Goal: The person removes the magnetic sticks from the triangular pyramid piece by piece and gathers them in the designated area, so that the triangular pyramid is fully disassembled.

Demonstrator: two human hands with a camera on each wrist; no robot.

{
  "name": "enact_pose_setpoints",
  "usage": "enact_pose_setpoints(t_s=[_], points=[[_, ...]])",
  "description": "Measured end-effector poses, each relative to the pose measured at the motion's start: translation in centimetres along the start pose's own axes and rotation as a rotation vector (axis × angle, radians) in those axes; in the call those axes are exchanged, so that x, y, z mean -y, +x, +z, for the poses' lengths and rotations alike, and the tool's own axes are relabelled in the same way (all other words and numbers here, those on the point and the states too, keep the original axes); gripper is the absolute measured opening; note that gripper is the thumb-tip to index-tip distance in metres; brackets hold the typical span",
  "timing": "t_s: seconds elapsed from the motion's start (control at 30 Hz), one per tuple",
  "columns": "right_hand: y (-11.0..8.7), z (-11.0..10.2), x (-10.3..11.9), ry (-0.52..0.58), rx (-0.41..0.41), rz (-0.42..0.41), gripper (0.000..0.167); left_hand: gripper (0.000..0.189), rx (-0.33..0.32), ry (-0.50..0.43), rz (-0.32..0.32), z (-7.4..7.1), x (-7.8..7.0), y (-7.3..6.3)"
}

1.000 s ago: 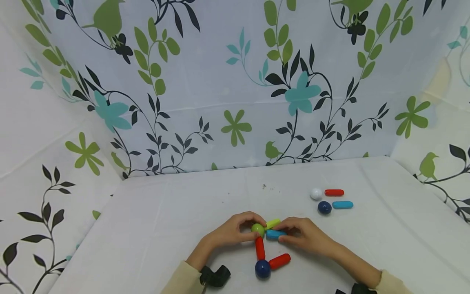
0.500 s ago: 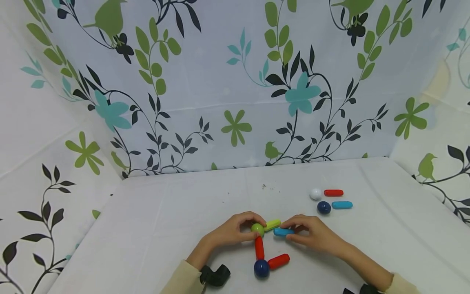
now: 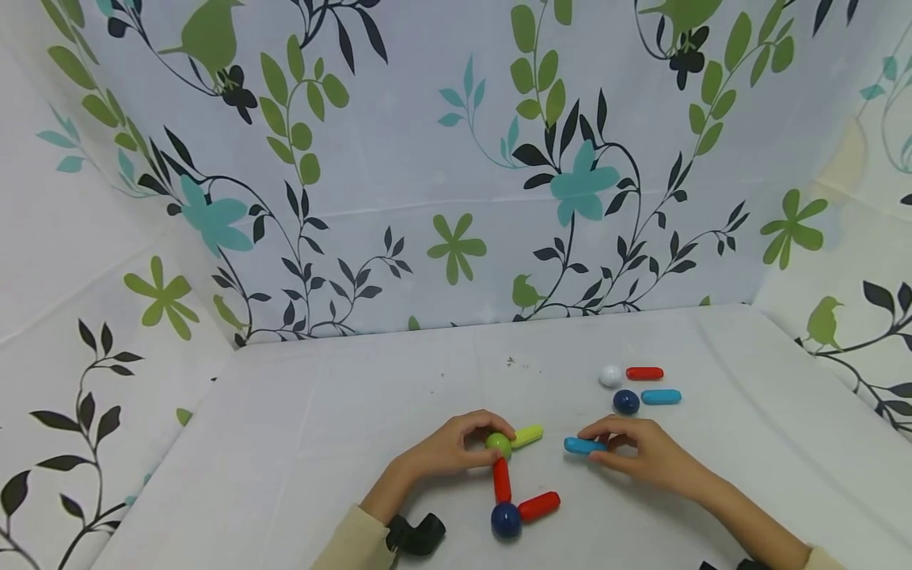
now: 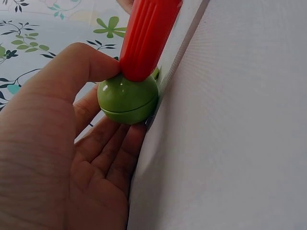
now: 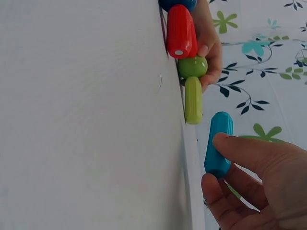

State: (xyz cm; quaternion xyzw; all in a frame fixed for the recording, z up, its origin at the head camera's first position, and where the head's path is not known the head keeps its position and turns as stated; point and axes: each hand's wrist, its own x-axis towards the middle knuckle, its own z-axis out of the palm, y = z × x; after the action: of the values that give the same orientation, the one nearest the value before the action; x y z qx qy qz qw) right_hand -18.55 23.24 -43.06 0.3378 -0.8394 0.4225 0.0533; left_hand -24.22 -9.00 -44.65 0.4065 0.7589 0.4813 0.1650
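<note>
Our left fingers [image 3: 493,422] pinching the green ball [image 3: 499,446], our right fingers [image 3: 609,426] pinching a blue stick [image 3: 583,446] right of that ball, yellow stick [image 3: 528,435] and red stick [image 3: 502,481] touching the ball.

The green ball [image 4: 127,99] looks like smooth, glossy plastic, with a fine seam round it. The red stick [image 4: 148,40] against it is ribbed plastic with a softer sheen; another red stick [image 5: 179,29] ends in a pale, metal-looking disc [image 5: 179,52]. The blue stick [image 5: 217,165] and yellow-green stick [image 5: 193,100] look like grooved plastic. The dark blue ball [image 3: 506,520] gleams. The tabletop [image 5: 86,120] is matt; the printed backdrop [image 3: 385,253] and sleeve [image 3: 356,540] look like cloth.
</note>
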Motion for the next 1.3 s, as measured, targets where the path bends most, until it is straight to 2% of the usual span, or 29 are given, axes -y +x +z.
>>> enact_pose_setpoints(t_s=[0.27,0.8,1.1,1.3], points=[[-0.8,-2.0,-0.8,-0.037,0.014,-0.03,0.024,0.029,-0.005,-0.002,0.011,-0.2,-0.2,-0.2],[-2.1,-5.9,-2.2,-0.136,0.117,-0.001,0.024,0.028,-0.009,0.003,0.026,-0.1,-0.2,-0.2],[-3.3,-7.5,-3.7,-0.169,0.076,0.032,0.022,0.028,-0.011,0.011,0.026,0.1,-0.1,-0.1],[-3.9,-8.3,-4.4,-0.184,0.049,0.094,0.023,0.028,-0.014,0.022,0.03,0.1,-0.2,-0.1]])
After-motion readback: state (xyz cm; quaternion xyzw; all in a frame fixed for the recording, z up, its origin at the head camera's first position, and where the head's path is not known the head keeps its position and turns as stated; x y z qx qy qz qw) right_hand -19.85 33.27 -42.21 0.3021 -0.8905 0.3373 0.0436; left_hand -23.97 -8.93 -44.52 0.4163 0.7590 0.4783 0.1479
